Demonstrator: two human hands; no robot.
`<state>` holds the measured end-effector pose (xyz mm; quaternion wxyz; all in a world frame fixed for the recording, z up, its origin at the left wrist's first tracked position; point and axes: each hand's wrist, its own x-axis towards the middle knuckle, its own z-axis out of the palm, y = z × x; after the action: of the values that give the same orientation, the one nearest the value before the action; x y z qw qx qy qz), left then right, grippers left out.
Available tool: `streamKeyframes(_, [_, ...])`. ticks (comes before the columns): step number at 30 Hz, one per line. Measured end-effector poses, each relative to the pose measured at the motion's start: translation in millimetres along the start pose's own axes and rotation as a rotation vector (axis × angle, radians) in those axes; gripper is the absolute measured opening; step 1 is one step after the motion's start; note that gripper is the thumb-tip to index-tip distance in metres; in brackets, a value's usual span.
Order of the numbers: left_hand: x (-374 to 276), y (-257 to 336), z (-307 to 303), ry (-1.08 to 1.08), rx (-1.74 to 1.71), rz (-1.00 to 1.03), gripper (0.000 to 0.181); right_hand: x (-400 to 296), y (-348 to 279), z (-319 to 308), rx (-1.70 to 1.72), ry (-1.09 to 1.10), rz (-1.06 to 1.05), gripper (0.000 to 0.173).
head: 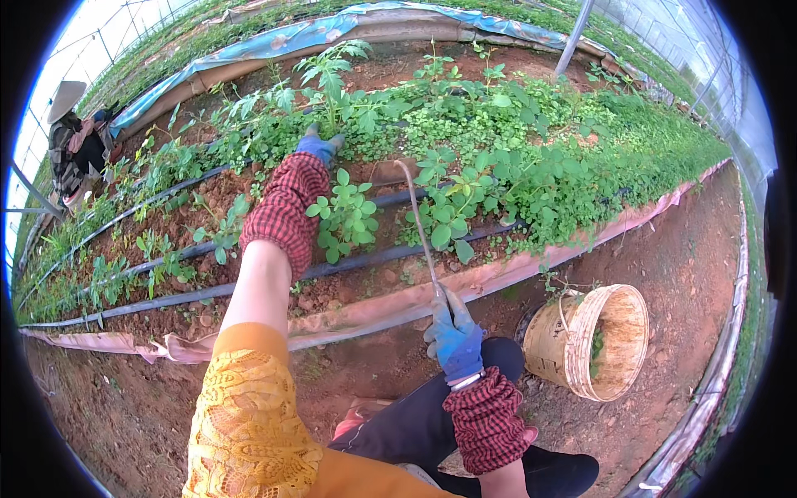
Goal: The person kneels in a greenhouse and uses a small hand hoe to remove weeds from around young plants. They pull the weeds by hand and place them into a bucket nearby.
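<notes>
My left hand [319, 148], in a blue work glove, reaches into the bed at the foot of a tall plant with lobed leaves [330, 78]. Thumb and forefinger are spread beside its stem; the other fingertips are hidden, so whether they grip anything is unclear. In my right hand [456, 339], also gloved, is the handle of a small hand hoe [418, 215] with a thin bent metal neck. Its flat brownish blade [390, 173] lies at the soil, right of my left hand. A bushy young plant with rounded leaflets [346, 218] grows just below my left hand.
Black drip hoses [205, 291] run along the bed, edged by pink plastic sheeting [367, 317]. Dense low weeds [598, 137] cover its right side. A tilted plastic bucket [551, 345] with some greenery inside stands by my knee. Another person [78, 146] in a conical hat crouches at far left.
</notes>
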<state>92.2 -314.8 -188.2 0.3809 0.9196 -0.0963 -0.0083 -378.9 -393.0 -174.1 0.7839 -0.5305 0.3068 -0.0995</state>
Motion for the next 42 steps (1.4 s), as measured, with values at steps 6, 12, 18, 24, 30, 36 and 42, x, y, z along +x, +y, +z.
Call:
streamKeyframes(6, [1.7, 18.4, 6.7, -0.153, -0.058, 0.005, 0.054, -7.0, -10.9, 0.2, 0.007, 0.035, 0.015, 0.045])
streamKeyframes(12, [32.8, -51.8, 22.6, 0.056, -0.085, 0.062, 0.05, -3.3, -19.4, 16.1, -0.108, 0.079, 0.034, 0.043])
streamKeyframes(18, [-60.0, 62.9, -40.7, 0.332, -1.028, -0.163, 0.031, -5.4, -7.7, 3.3, -0.117, 0.088, 0.013, 0.041])
streamKeyframes(24, [-0.3, 66.1, -93.0, -0.012, 0.337, 0.168, 0.035, -7.5, 3.3, 1.5, -0.111, 0.045, 0.015, 0.043])
streamKeyframes(30, [-78.9, 190.3, -97.6, -0.123, -0.24, 0.283, 0.027, -0.1, -1.7, 4.8, -0.299, 0.037, -0.082, 0.041])
streamKeyframes(36, [-259.4, 380.9, -31.5, -0.472, -0.382, 0.813, 0.025, -9.2, 2.2, -16.3, -0.458, 0.153, -0.136, 0.042])
streamKeyframes(42, [-445.3, 458.3, 63.9, -0.706, 0.093, 1.522, 0.071, 22.9, 54.4, -25.4, -1.051, 0.09, -0.587, 0.035])
